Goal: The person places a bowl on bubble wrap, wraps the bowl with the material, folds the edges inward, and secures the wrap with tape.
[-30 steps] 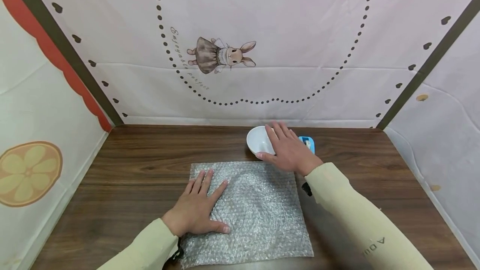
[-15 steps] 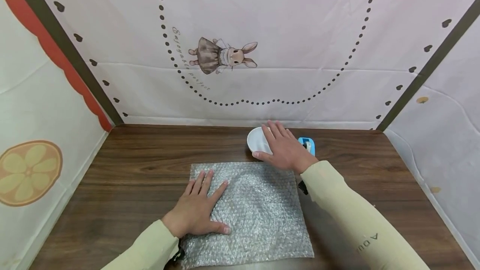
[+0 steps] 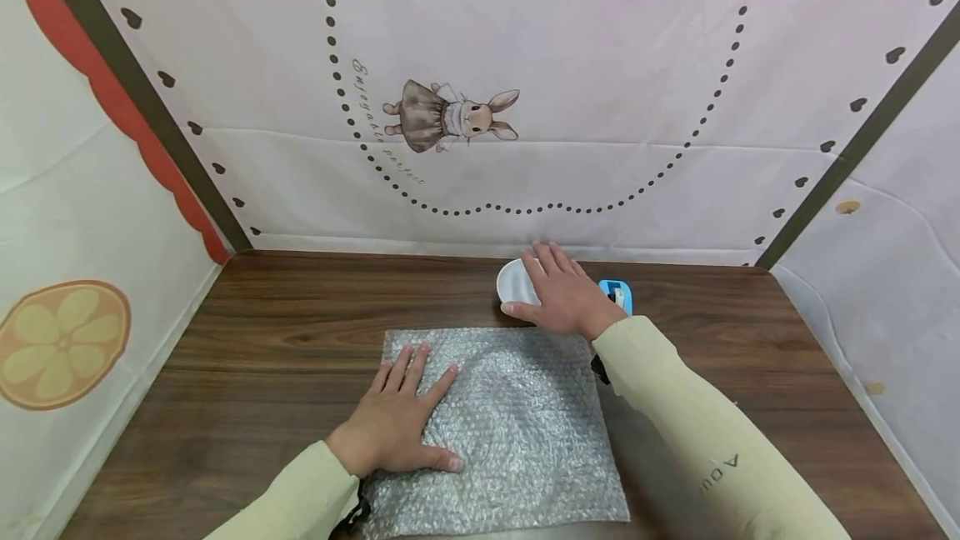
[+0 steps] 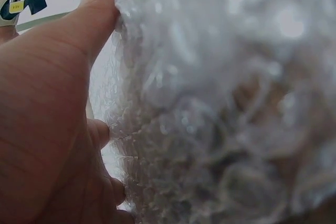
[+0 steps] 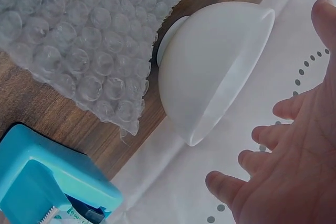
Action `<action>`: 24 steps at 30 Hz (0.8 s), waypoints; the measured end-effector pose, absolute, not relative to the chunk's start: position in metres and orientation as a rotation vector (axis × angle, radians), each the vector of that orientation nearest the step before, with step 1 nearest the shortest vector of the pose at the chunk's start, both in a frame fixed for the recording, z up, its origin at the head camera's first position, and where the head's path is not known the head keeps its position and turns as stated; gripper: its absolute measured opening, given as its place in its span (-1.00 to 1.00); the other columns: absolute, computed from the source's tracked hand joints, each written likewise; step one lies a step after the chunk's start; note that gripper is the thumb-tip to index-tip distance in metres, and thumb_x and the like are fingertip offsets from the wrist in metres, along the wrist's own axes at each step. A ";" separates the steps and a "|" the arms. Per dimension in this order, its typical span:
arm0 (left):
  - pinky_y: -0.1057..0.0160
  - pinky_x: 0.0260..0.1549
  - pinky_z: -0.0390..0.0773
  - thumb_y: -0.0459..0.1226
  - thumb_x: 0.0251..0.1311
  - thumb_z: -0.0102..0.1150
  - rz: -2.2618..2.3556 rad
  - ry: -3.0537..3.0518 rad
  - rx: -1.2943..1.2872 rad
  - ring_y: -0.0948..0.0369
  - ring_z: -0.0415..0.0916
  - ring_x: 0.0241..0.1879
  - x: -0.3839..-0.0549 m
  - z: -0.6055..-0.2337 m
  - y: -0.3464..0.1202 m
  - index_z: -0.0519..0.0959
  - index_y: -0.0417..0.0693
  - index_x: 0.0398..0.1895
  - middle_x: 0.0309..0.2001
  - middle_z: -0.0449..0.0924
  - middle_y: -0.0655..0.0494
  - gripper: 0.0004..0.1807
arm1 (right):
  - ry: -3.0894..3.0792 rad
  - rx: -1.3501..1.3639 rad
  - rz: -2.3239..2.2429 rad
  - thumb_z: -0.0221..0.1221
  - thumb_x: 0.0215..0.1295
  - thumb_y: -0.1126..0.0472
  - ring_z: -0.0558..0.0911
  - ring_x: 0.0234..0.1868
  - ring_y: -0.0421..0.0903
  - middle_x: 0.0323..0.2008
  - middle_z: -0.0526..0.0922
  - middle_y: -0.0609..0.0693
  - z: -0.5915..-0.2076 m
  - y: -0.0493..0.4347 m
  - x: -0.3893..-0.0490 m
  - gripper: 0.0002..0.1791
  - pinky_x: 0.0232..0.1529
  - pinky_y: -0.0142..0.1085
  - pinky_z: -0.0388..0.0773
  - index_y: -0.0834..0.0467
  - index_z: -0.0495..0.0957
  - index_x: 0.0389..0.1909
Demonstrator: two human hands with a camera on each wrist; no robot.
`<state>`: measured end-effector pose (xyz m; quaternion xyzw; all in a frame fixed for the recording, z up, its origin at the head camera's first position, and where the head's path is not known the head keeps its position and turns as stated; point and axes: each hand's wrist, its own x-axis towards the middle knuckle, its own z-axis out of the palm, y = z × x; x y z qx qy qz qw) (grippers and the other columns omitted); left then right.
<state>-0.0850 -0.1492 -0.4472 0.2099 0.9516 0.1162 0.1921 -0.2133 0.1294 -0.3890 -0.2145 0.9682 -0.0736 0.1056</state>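
Note:
A sheet of bubble wrap [image 3: 525, 432] lies flat on the table. My left hand [image 3: 397, 427] rests on its left part, fingers spread; in the left wrist view the thumb [image 4: 97, 3] lies along the bubbles. At the back stands a white bowl [image 5: 210, 61], upright, just beyond the sheet's far edge. Above the bowl hovers my right hand [image 3: 562, 294], its fingers spread and hiding part of the bowl in the head view. The right wrist view shows a gap between these fingers and the rim. Close by on the right is a blue tape dispenser [image 5: 58, 166] with a toothed cutter.
The dark wooden table [image 3: 300, 365] extends to both sides of the sheet. A pale printed cloth [image 3: 600, 90] hangs behind its far edge, with more cloth at left and right. The right sleeve [image 3: 697, 415] crosses over the right part of the table.
My right hand has shifted slightly left over the bowl, covering more of it and uncovering more of the tape dispenser. The left hand stays on the bubble wrap. The head view has tilted a little.

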 end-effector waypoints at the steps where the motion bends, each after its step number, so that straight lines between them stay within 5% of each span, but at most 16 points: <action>1: -0.38 0.57 -0.09 0.52 -0.04 0.29 0.329 2.674 0.588 -0.32 -0.35 0.68 -0.085 -0.447 -0.149 0.04 0.19 0.70 0.69 -0.32 -0.33 0.30 | 2.848 -0.629 -0.215 -0.06 0.51 -0.44 -0.22 0.73 0.22 0.72 -0.24 0.16 -0.389 0.129 -0.214 0.05 0.67 0.19 -0.09 0.11 -0.19 0.71; 24: -0.38 0.57 -0.06 0.52 -0.04 0.29 0.319 2.691 0.593 -0.32 -0.31 0.68 -0.083 -0.446 -0.149 0.07 0.17 0.70 0.69 -0.28 -0.33 0.29 | 2.796 -0.596 -0.191 0.14 0.29 -0.54 -0.20 0.73 0.21 0.73 -0.25 0.14 -0.399 0.122 -0.229 0.24 0.62 0.22 0.07 0.07 -0.18 0.72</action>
